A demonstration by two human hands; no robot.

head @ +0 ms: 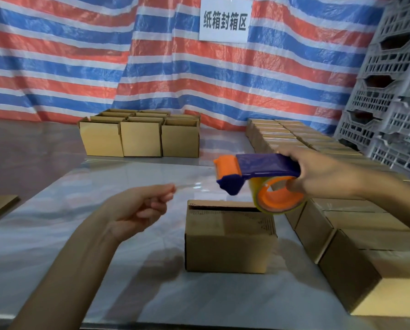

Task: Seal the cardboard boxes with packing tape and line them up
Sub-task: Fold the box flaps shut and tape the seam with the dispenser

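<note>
Your left grip (139,208) pinches the tape end (183,185), right grip (318,172) clasps the dispenser (258,166), holding a strip over the centre-frame box (230,236), likely to seal it.

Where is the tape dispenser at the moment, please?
The tape dispenser is right of centre in the head view, gripped by the right hand in the air above the lone box on the table, left of the row of boxes.

Left hand (142,210) was raised, fingers curled, pinching the tape end (187,186); right hand (318,177) reached in from the right, gripping the tape dispenser (258,170).
</note>
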